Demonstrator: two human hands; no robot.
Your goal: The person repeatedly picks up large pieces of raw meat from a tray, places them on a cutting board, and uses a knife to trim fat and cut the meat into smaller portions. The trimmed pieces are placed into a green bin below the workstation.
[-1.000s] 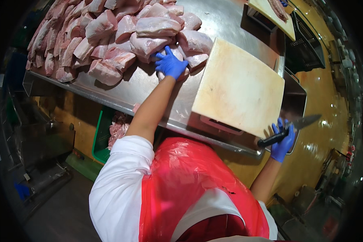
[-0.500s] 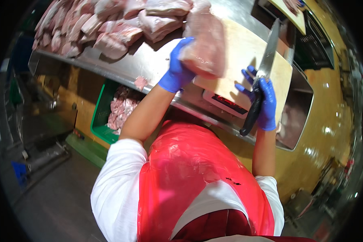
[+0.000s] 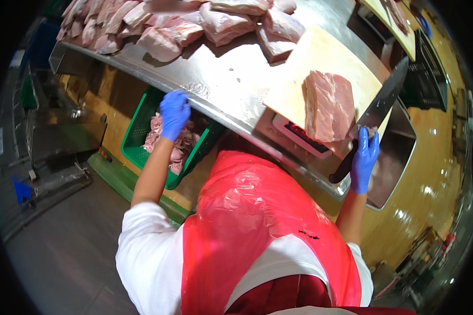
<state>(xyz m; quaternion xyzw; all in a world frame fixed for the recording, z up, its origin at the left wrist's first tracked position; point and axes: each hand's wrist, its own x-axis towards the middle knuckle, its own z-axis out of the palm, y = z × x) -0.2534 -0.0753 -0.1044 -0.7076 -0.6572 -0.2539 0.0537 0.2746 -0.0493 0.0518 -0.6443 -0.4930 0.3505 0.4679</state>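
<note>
Left fingers (image 3: 172, 100) over crate (image 3: 141, 116) of meat (image 3: 178, 157)

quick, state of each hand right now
Left hand: over the green crate; can't tell if it's holding anything.
Right hand: holding the black-handled knife.

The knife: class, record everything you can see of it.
The knife has a long, broad, dark, metal-looking blade narrowing to a point, and a black handle. The blue-gloved right hand holds it, tip angled away from the person and rightward. Pale residue shows near the blade's base. The blade overlaps the cutting board's right edge in view, beside the meat slab; contact with either is unclear.
</note>
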